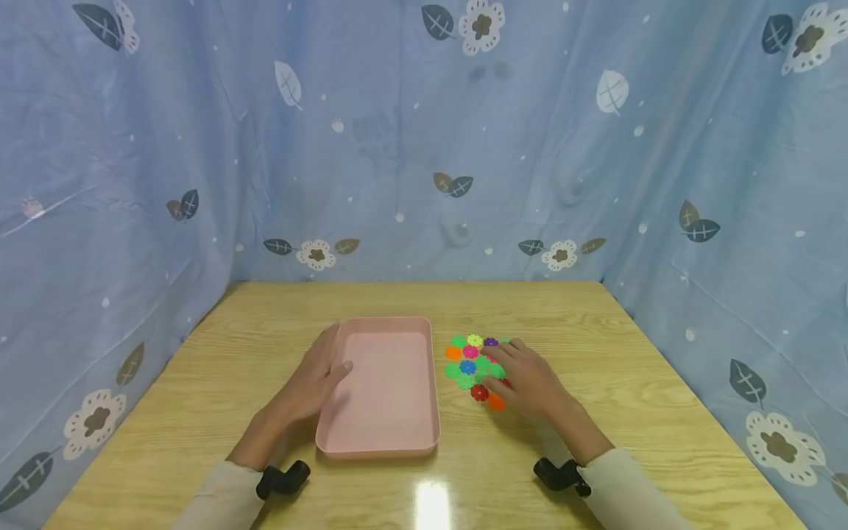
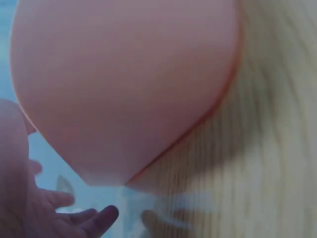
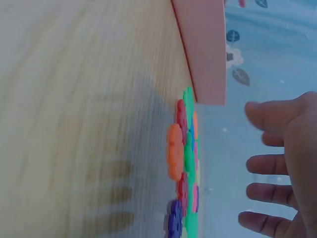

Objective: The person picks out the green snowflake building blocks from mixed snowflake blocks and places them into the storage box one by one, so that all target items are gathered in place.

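Note:
A pink rectangular tray [image 1: 379,390] rests on the table. My left hand [image 1: 316,379] is at its left side, the thumb reaching over the rim and the fingers extended along the outside. In the left wrist view those fingers [image 2: 101,218] look spread and loose beside the tray wall. Right of the tray lies a flat cluster of colourful flower-shaped plastic discs [image 1: 467,366] in green, orange, pink, blue, red, yellow and purple. Above the right part of this cluster hovers my right hand [image 1: 528,380], fingers spread and holding nothing; it hides some discs. In the right wrist view an orange disc [image 3: 174,151] is nearest the camera.
The light wooden table [image 1: 530,309] carries the tray and discs. A blue curtain [image 1: 397,147] printed with leaves and flowers stands behind the table and along both sides. Black wrist cameras [image 1: 283,480] are strapped near the cuffs of both pale sleeves.

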Motion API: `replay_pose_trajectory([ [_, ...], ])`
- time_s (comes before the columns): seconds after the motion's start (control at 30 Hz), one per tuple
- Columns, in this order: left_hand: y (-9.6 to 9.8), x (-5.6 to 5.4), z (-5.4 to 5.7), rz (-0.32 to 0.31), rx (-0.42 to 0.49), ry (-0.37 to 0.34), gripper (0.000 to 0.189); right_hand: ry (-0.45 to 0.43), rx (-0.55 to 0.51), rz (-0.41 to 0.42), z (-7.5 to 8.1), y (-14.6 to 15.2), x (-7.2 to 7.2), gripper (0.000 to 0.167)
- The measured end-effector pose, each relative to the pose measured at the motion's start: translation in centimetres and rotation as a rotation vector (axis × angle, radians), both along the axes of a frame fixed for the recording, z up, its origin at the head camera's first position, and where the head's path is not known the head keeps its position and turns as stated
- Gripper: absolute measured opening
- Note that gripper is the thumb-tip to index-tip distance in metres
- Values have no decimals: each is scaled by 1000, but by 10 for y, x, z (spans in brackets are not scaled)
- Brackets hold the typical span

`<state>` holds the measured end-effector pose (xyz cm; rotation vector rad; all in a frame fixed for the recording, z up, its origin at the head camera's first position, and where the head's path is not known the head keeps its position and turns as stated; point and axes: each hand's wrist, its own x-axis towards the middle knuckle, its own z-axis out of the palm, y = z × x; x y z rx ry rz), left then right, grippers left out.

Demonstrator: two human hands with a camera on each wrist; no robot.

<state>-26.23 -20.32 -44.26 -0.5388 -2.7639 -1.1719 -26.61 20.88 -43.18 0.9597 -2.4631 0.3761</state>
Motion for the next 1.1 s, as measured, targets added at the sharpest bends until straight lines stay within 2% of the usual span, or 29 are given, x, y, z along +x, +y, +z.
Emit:
replay_pose_trajectory([
  [0.2,-2,-5,-3,66,170,-156,79,-146,-2,-58,-2,-13,-5,41],
  [0.37,3,-9,-5,133,252,-225,76,-224,-12,-134,-1,-20,-7,38],
  [0.57,8,-11,-5,224,323,-239,68,-326,-35,-173,3,-29,-10,39],
  [0.67,8,-12,-8,273,362,-236,64,-396,-45,-183,3,-33,-12,38],
  [0.8,11,-14,-13,309,383,-222,58,-451,-64,-206,0,-37,-14,32],
  [0.93,14,-14,-17,320,391,-218,51,-474,-71,-212,-4,-41,-15,26],
  [1.1,10,-11,-16,292,482,-244,47,-474,-68,-181,-5,-45,-15,17],
])
